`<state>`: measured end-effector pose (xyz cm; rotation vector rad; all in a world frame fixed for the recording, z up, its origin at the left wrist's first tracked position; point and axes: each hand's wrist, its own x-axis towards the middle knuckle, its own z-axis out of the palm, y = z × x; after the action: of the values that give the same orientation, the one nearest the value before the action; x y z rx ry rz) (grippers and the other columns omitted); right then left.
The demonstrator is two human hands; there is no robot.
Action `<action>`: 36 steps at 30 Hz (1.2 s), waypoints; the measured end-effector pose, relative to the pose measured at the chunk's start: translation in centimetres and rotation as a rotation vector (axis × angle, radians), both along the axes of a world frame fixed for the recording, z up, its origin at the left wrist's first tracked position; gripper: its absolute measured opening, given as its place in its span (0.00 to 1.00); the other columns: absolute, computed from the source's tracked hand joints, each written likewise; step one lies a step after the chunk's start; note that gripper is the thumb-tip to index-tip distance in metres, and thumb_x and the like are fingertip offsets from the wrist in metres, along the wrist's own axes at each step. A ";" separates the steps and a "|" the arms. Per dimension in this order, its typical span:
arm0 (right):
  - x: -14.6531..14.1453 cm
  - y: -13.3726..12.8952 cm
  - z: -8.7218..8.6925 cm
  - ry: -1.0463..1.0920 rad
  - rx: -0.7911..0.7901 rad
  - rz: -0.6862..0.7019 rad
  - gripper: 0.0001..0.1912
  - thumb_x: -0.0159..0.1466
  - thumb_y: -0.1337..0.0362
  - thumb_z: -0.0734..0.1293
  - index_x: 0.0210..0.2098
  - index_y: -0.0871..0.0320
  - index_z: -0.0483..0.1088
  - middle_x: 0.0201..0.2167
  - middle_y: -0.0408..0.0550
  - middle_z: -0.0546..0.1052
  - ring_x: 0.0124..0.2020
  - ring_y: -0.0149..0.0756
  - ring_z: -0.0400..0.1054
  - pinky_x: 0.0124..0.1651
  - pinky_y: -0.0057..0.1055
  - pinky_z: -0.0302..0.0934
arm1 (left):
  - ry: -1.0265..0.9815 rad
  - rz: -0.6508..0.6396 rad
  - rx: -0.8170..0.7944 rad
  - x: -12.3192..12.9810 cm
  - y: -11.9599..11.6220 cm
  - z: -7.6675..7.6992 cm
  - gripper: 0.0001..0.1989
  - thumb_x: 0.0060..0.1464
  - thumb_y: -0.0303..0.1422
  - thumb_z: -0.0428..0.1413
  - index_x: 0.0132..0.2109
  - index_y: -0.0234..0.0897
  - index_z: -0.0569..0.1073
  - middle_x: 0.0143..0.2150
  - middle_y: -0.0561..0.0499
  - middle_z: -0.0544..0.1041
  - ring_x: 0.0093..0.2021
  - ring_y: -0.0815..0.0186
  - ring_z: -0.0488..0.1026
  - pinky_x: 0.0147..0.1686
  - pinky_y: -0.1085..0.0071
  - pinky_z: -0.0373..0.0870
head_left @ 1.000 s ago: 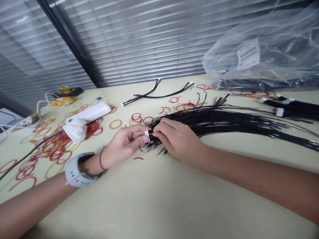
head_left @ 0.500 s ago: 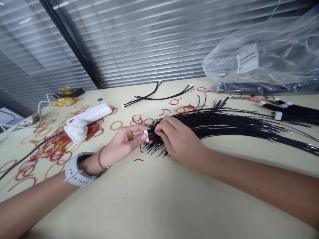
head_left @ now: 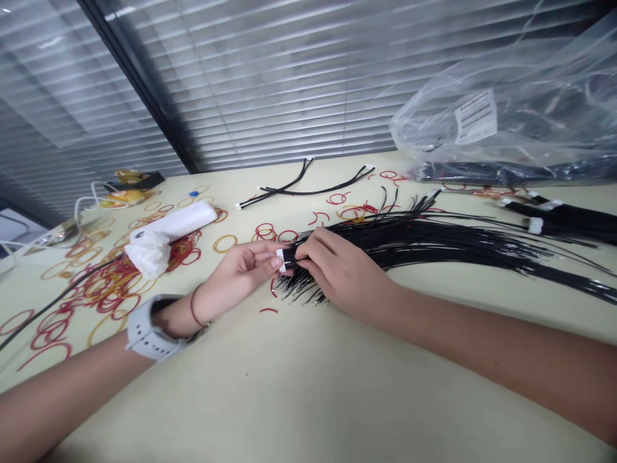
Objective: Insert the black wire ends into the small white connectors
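Our left hand (head_left: 238, 273) pinched a white connector (head_left: 280, 260), half hidden by fingers, while our right hand (head_left: 342, 273) clasped the black wire bundle (head_left: 414, 239) just beside it.

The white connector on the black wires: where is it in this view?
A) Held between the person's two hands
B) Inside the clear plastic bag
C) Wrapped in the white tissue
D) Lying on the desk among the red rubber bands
A. The white connector sits at the fingertips of the left hand, next to the right hand, which grips the black wires behind it.
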<state>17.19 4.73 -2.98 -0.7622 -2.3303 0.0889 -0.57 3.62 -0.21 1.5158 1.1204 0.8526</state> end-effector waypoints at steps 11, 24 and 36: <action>0.2 -0.3 0.0 0.020 0.252 -0.100 0.11 0.59 0.76 0.52 0.30 0.65 0.65 0.27 0.49 0.63 0.29 0.30 0.54 0.33 0.27 0.53 | 0.009 0.025 -0.009 0.2 -0.1 0.2 0.09 0.48 0.28 0.54 0.38 0.29 0.70 0.27 0.50 0.72 0.25 0.73 0.68 0.21 0.81 0.66; 0.2 -0.2 -0.4 -0.044 0.246 -0.067 0.09 0.57 0.76 0.56 0.28 0.65 0.66 0.27 0.49 0.63 0.28 0.29 0.55 0.33 0.27 0.53 | 0.007 -0.008 0.011 0.0 -0.4 0.0 0.09 0.47 0.28 0.56 0.38 0.30 0.72 0.26 0.52 0.72 0.24 0.74 0.67 0.22 0.81 0.67; 0.2 -0.2 -0.3 0.122 0.112 0.018 0.10 0.60 0.73 0.55 0.30 0.64 0.67 0.27 0.48 0.65 0.29 0.29 0.58 0.33 0.27 0.54 | 0.047 -0.063 0.031 -0.4 -0.2 -0.1 0.08 0.50 0.29 0.54 0.39 0.31 0.71 0.28 0.51 0.72 0.26 0.74 0.67 0.25 0.81 0.66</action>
<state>17.44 4.57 -3.27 -0.6623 -2.2070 0.0123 -0.94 3.37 -0.35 1.5955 1.0915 0.7984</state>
